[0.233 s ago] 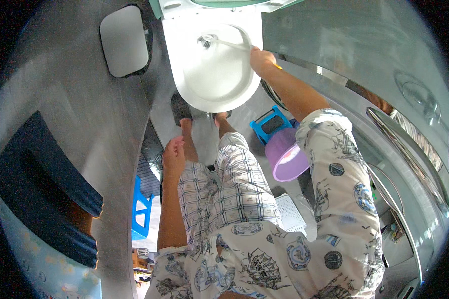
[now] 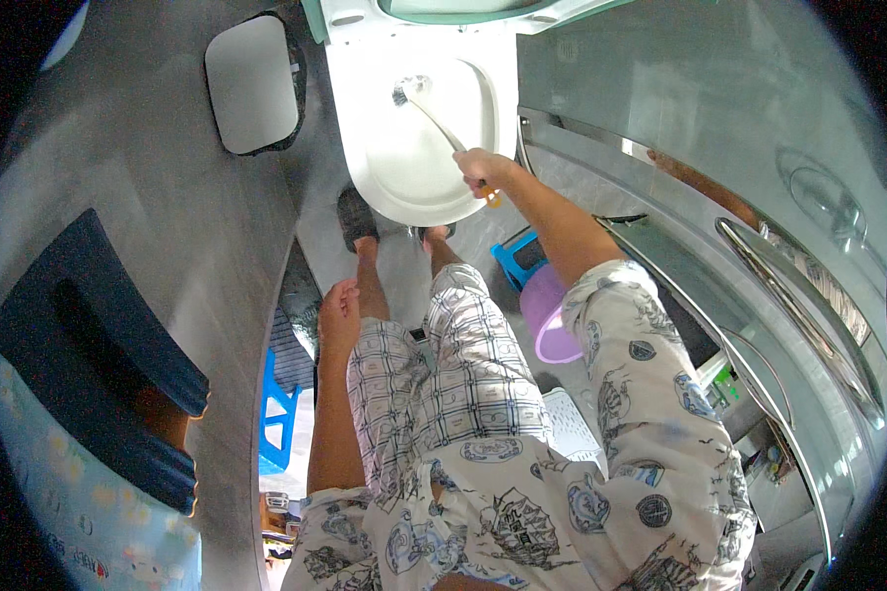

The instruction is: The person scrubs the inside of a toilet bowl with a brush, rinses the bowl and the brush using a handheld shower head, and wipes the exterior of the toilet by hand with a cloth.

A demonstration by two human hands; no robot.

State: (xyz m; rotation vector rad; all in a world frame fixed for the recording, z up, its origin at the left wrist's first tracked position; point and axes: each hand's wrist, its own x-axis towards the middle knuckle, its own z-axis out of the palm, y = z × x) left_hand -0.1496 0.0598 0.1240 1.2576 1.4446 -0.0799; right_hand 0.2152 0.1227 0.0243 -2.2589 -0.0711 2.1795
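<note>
In front of me stands a white toilet [image 2: 365, 163] with its bowl uncovered. My right hand [image 2: 485, 169] grips a long-handled toilet brush [image 2: 442, 122] over the bowl's near right side. The brush handle is pale, and its orange-yellow end sticks out below my fist. Its far end reaches into the dark opening at the back left of the bowl, where the bristles are hard to make out. My left hand [image 2: 340, 313] hangs beside my left leg, fingers curled, with nothing visible in it.
A pale purple bucket [image 2: 552, 330] and a blue stool [image 2: 514, 258] stand right of my legs. Farther right are a glass panel and a curved metal handle [image 2: 803, 320]. A grey-topped bin [image 2: 253, 87] sits left of the toilet. Dark blue cloth [image 2: 99, 335] hangs at left.
My right hand has moved nearer to me and left, swinging the brush handle steeper across the bowl. The brush's far end stays near the opening. My left hand is almost unmoved.
</note>
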